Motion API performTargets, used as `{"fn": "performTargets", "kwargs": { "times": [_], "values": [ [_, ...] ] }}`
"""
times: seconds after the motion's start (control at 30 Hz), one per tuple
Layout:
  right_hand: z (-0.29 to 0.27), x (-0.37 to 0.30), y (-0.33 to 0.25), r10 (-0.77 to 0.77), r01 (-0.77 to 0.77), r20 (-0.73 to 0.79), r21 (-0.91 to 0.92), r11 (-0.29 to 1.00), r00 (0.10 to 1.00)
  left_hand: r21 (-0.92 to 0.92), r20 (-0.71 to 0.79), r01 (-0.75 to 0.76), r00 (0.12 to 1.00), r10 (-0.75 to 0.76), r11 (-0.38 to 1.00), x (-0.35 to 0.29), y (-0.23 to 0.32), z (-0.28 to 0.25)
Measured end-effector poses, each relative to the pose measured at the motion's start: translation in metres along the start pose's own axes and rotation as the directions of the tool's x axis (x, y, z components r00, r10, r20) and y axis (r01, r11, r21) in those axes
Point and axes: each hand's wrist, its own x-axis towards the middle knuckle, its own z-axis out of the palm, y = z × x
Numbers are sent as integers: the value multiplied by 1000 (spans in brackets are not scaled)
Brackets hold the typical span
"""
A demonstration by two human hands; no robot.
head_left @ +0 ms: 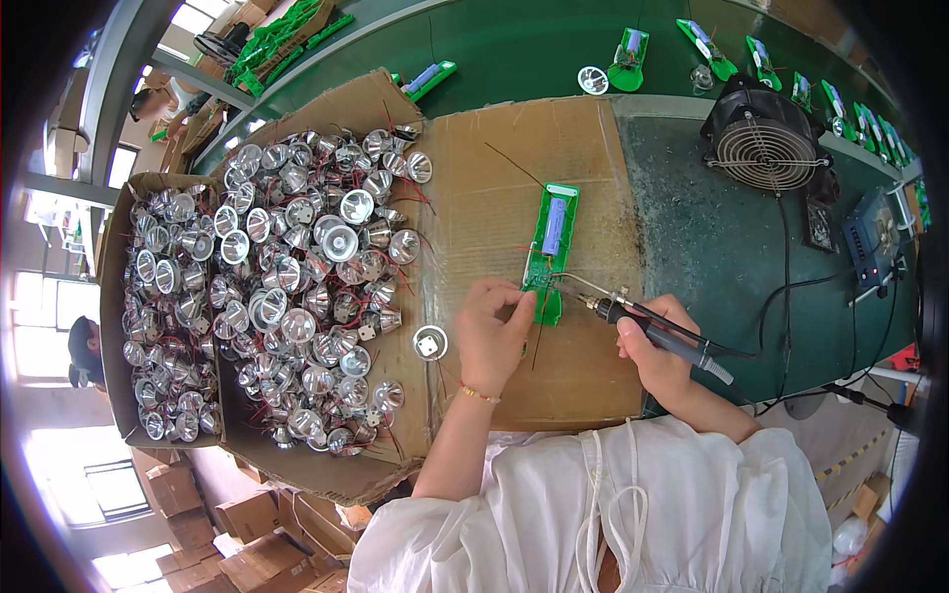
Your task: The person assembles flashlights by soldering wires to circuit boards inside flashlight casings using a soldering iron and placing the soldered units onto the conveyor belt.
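Observation:
A green plastic housing [544,304] lies lengthwise on the cardboard sheet, with a purple cylindrical battery [555,225] in its upper half and a small circuit board [541,276] below that. My right hand [656,341] grips a soldering iron [652,334] with a thin metal feed tube alongside; its tip points at the board. At the housing's left edge, my left hand [494,329] pinches its thumb and fingertips together beside the board; whatever they hold is too small to make out. Just left of that hand, a lamp reflector [430,343] sits with its back up.
Cardboard boxes [341,486] full of silvery reflectors with red wires stand at left. A black fan [763,153] and a blue control unit [870,242] occupy the right side, with cables [784,287] between. More green housings [629,59] line the far bench.

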Motion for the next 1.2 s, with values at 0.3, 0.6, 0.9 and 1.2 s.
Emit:
{"fn": "performTargets", "kwargs": {
  "times": [0.3,0.6,0.9,1.2],
  "values": [
    [-3,1,4,-77,79,22,-107,991,997,105,-30,-158,986,161,982,2,-4,3],
    [-9,-4,-12,-125,127,22,-137,982,992,27,-9,-93,996,93,995,3,-1,4],
    [-26,-3,-7,-8,9,-46,21,1000,999,110,-8,-208,978,210,972,6,-5,4],
    [-88,6,-1,27,-21,-255,24,999,967,-23,83,93,992,-91,995,13,33,-26]
  ]
}}
